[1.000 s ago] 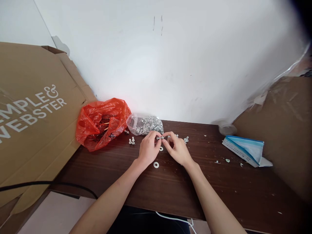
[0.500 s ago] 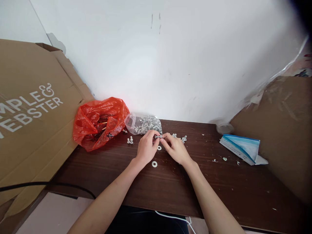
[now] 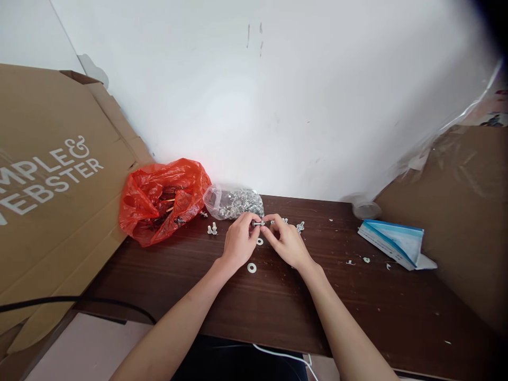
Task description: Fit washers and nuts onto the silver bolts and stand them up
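Note:
My left hand (image 3: 238,241) and my right hand (image 3: 288,242) meet over the dark wooden table (image 3: 278,296), fingertips pinched on the two ends of a small silver bolt (image 3: 259,223) held level between them. Under the hands lie two flat washers: one washer (image 3: 260,242) just below the bolt, another washer (image 3: 251,268) nearer me. Loose bolts (image 3: 212,229) stand left of my left hand, and more bolts (image 3: 299,226) lie right of my right hand. A clear bag of silver hardware (image 3: 234,202) sits just beyond my fingers.
A red plastic bag (image 3: 162,198) with parts lies at the back left. A large cardboard box (image 3: 55,174) leans at the left, with a black cable (image 3: 79,301) below it. A blue-and-white packet (image 3: 395,241) and a small round lid (image 3: 367,209) sit right. White wall behind.
Both hands keep pinching the bolt in the same spot; only the fingertips shift slightly. The view drifted a little between frames.

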Demonstrator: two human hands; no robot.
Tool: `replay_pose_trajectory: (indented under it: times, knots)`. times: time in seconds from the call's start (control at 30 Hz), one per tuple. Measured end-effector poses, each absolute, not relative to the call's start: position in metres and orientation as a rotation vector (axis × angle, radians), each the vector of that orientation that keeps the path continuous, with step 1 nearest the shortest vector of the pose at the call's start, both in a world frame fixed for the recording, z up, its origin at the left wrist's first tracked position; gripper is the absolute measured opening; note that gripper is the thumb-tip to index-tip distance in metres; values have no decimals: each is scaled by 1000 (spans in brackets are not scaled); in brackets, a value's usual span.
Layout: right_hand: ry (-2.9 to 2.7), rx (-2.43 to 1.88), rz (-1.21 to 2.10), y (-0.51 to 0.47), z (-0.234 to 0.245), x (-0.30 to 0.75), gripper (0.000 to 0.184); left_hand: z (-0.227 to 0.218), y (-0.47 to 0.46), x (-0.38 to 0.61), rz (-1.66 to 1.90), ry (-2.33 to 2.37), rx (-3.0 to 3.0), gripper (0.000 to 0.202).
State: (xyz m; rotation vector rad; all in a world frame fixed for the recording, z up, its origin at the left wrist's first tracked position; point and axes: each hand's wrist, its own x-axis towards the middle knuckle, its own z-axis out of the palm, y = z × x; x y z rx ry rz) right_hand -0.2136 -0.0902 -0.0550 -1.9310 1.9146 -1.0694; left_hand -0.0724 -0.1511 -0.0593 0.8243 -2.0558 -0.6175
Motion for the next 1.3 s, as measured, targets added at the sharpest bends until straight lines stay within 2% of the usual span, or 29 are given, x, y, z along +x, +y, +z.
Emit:
replay_pose_trajectory:
  times: [0.13,0.23,0.4,0.57,0.7,0.87,1.0,1.17,1.3]
  knots:
    - [1891,-1930,-1066,-90,-55,-214,30,-59,-150,-72,-622,-2061,817,12]
    - [1868,-1919,-1071,-90,-55,-216,42,-58,-148,-72,-632,-2073,812,11]
    - [1848,-1927,-1066,-90,-55,-216,29,-57,-146,-72,-624,-2086,809,10]
    - [1880,-1914,-1075,-90,-54,-216,41,-55,-146,-72,-605,-2134,801,7]
    - [1866,-1924,-1084,-89,-54,-216,28,-55,-146,-72,-611,-2127,798,7]
    - [1909,-1926,-1077,-90,-54,-217,45,-55,-145,-71,-611,-2162,789,7]
    - [1886,-1921,-1101,-90,-54,-217,32,-55,-144,-72,-608,-2164,799,7]
    - [1906,-1905,-1060,-90,-54,-217,47,-55,-144,-72,-604,-2208,799,4]
    - [1892,-1908,-1077,-90,-53,-217,35,-54,-145,-72,-600,-2185,798,6]
